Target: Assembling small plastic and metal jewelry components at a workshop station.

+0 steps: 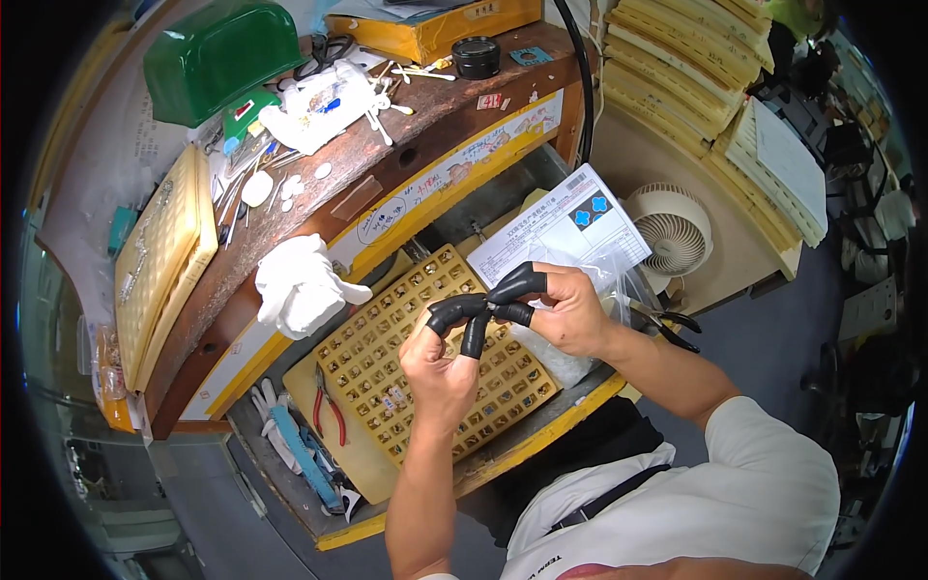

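Note:
My left hand (440, 360) and my right hand (572, 311) meet fingertip to fingertip above a yellow compartment tray (377, 353). Black finger cots (483, 307) cover the thumbs and first fingers of both hands. The covered tips pinch together on something too small to make out. A clear plastic bag (570, 360) lies under and behind my right hand, with a white printed sheet (556, 227) at its top. The tray's many small cells hold tiny parts.
White gloves (298, 285) lie on the wooden bench edge (367, 155). Red-handled pliers (329, 404) rest left of the tray and black pliers (674, 329) to the right. A small fan (674, 229), stacked yellow trays (677, 58), a green case (222, 53) and another yellow tray (159, 261) stand around.

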